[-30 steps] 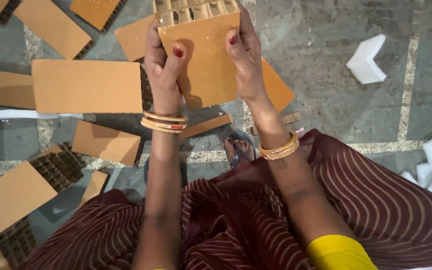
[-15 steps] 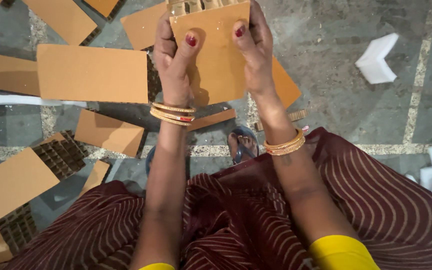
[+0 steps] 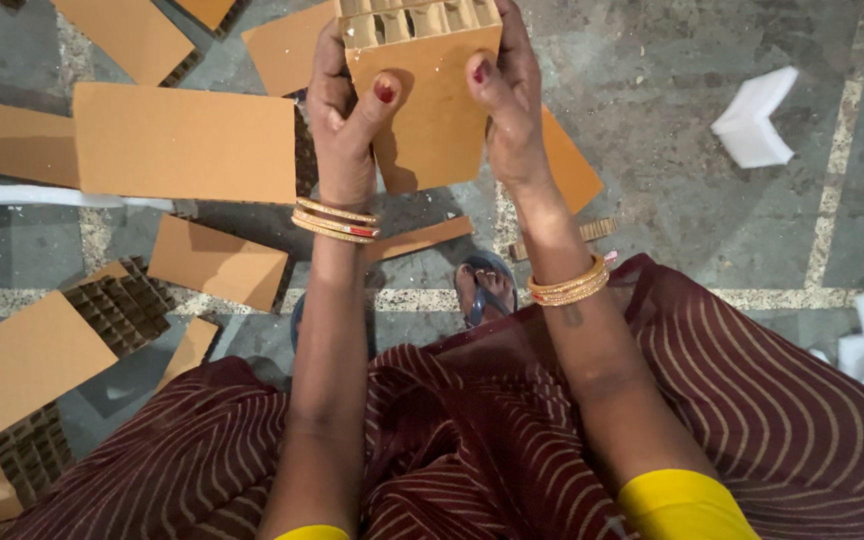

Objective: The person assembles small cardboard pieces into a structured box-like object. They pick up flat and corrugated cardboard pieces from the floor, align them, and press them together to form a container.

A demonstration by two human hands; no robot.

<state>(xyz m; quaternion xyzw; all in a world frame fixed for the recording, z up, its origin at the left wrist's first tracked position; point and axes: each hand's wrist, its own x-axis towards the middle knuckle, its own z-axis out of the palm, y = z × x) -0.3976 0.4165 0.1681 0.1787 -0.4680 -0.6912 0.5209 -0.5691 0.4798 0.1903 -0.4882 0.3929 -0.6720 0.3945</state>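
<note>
As before, cardboard block (image 3: 432, 110) held up

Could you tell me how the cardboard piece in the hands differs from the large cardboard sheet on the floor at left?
The honeycomb cardboard piece is held up between the left hand and right hand, its open cells showing along the top; the large cardboard sheet lies flat, looks wider, and shows only its smooth face. Both are brown.
</note>
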